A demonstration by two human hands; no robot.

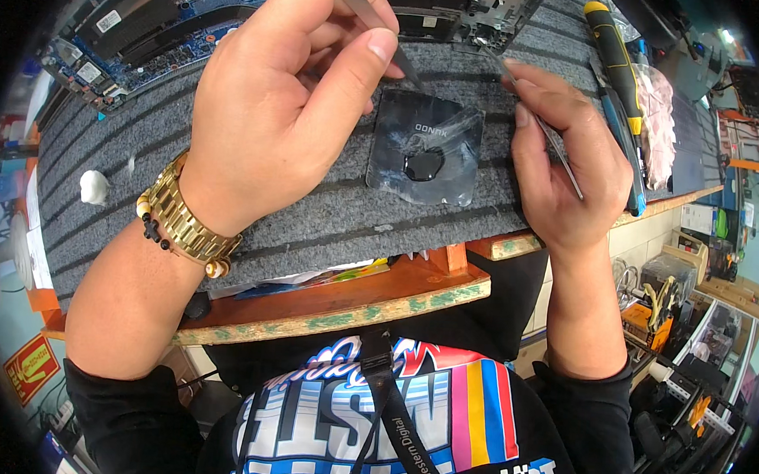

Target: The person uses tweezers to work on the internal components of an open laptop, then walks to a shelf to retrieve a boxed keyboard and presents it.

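Note:
My left hand is closed, pinching a flat grey metal tool between thumb and fingers. Its narrow tip points down to the right, by the top edge of a small dark square sheet or pouch. On that square sits a glossy black blob. To the right of it, my right hand grips slim metal tweezers, held slantwise with the tip toward the opened laptop casing. The exact shape of both tips is hard to make out.
A ridged grey mat covers the bench. Laptop parts with a blue circuit board lie far left. A yellow-black screwdriver, blue-handled pliers and a pink cloth lie at right. A white lump rests at left.

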